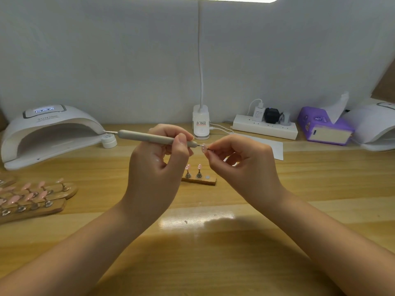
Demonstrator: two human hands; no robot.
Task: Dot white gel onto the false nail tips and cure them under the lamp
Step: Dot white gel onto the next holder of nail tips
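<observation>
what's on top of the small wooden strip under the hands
The small wooden strip carries two metal stands, each topped with a pink nail tip, plus one bare round spot at its right end. Its left end is hidden behind the left hand.

The curing lamp (51,129) at the left of the worktop (213,242) carries a grey brand mark on its white hood that appears to read "SUN", with smaller characters after it too blurred to make out. Printed labels on the desk lamp's clamp base (201,122), the white charger (259,114) and the gel pot (109,141) stay illegible.
</observation>
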